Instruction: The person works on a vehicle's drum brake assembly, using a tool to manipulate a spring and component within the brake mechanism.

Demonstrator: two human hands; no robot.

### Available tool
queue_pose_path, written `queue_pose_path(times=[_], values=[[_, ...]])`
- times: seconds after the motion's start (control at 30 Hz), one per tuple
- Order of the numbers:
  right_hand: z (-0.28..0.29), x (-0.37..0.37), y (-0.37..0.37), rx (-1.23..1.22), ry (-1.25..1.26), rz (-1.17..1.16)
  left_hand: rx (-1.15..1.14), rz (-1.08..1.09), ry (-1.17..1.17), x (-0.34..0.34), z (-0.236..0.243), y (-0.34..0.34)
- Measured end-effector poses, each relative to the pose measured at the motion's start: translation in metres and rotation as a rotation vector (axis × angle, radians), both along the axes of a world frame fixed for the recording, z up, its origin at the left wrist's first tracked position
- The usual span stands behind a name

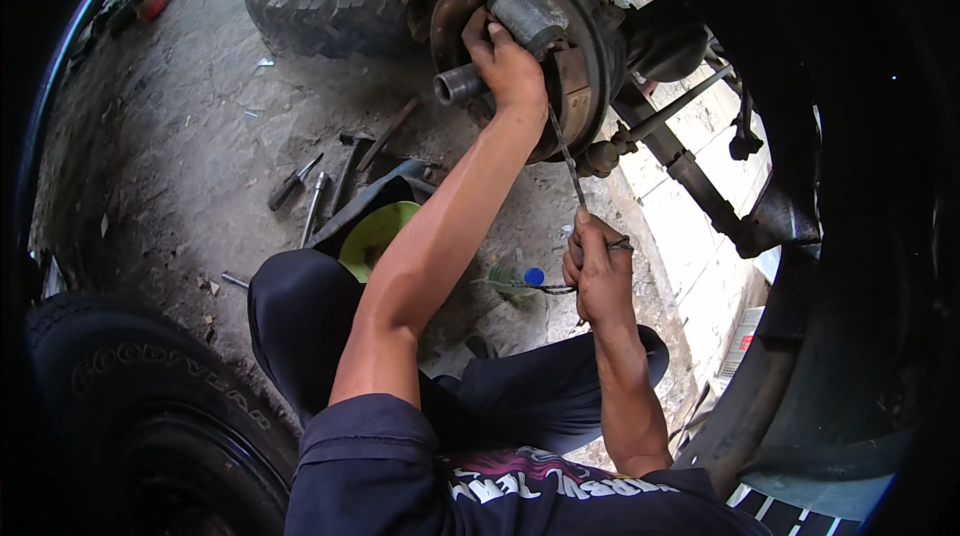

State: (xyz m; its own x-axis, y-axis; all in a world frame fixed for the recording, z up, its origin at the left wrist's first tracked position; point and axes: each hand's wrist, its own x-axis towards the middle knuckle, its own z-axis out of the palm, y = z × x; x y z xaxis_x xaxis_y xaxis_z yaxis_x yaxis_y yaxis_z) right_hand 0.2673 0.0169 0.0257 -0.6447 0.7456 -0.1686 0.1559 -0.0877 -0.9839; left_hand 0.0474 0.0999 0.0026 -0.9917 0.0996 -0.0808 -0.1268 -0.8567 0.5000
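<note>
My left hand [508, 69] reaches up to a rusty wheel brake assembly [440, 24]. Its fingers curl against the lower left edge of a grey curved block [528, 16], and some fingertips are hidden. A metal axle tube [459, 85] sticks out beside that wrist. Below and to the right, my right hand [600, 261] is closed round a thin dark cord [566, 154]. The cord runs straight up from the fist to the brake, passing out of sight near my left wrist. A loose end of cord hangs by the right fingers.
On the dirt floor lie a hammer [348, 168], a screwdriver [295, 182] and a metal wrench [315, 208]. A yellow-green basin [375, 241] and a blue-capped bottle [512, 278] sit near my legs. Tyres stand at far left [325, 11] and near left [150, 376].
</note>
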Motion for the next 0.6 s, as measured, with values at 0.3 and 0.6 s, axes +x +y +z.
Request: queue_pose_path(times=[0.3, 0.6], values=[[0.007, 0.011, 0.005, -0.112, -0.009, 0.032, 0.075, -0.053, -0.008, 0.002, 0.002, -0.004], [0.009, 0.009, 0.003, -0.159, 0.001, 0.000, 0.035, -0.021, 0.018, 0.003, 0.006, -0.004]])
